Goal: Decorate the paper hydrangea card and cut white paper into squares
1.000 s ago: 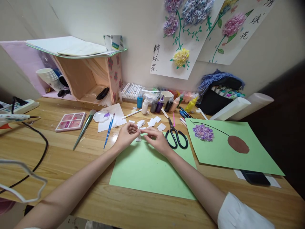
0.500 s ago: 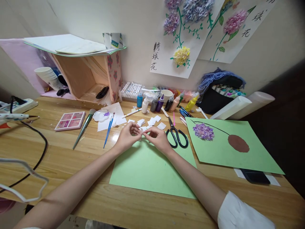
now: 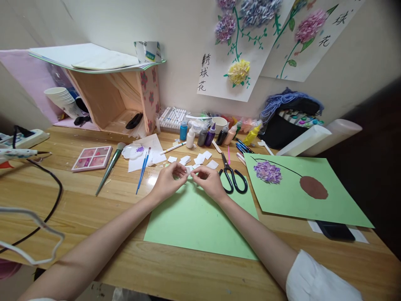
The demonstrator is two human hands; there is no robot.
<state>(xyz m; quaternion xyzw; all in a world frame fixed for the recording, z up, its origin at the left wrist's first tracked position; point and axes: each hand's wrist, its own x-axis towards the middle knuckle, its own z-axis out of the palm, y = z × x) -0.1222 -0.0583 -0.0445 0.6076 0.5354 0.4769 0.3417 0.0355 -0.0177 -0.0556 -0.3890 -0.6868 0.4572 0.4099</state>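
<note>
My left hand (image 3: pixel 171 180) and my right hand (image 3: pixel 208 182) meet above the far edge of a green sheet of paper (image 3: pixel 200 225). Both are closed in a pinch on one small white piece of paper (image 3: pixel 188 171), mostly hidden by the fingertips. Just beyond the fingers, several white paper pieces (image 3: pixel 199 159) lie scattered on the wood. Black-handled scissors (image 3: pixel 231 175) rest to the right of my right hand, partly over the green sheet, blades pointing away from me.
At right lies a second green sheet (image 3: pixel 282 205) with a purple paper flower (image 3: pixel 267 172) and a brown oval. Paint bottles (image 3: pixel 210 136) line the back. Left are thin brushes (image 3: pixel 143 171), a large brush (image 3: pixel 109 169), a pink palette (image 3: pixel 92 159) and a glue gun (image 3: pixel 19 154) with cables.
The pinching fingertips have shifted very slightly to the right with the small paper piece. Everything else on the table stays where it was.
</note>
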